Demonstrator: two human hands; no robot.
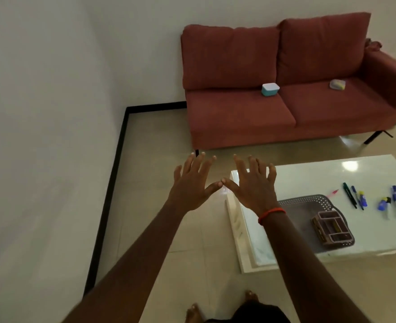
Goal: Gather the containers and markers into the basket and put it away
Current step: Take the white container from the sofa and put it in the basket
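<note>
My left hand (pixel 191 183) and my right hand (pixel 254 183) are stretched out in front of me, fingers spread, thumbs touching, holding nothing. A grey perforated basket (pixel 308 203) lies on the white table (pixel 367 236) to the right, with a small brown divided organizer (pixel 332 228) inside it. Several markers (pixel 355 197) and more markers (pixel 394 202) lie loose on the table right of the basket. A teal container with a white lid (pixel 270 89) sits on the sofa seat. A clear container (pixel 337 84) sits further right on the sofa.
A red two-seat sofa (pixel 238 117) stands against the far wall. A white wall runs along the left with a black skirting (pixel 108 194). Beige tiled floor (pixel 159 141) lies between me, the sofa and the table. My bare feet show at the bottom.
</note>
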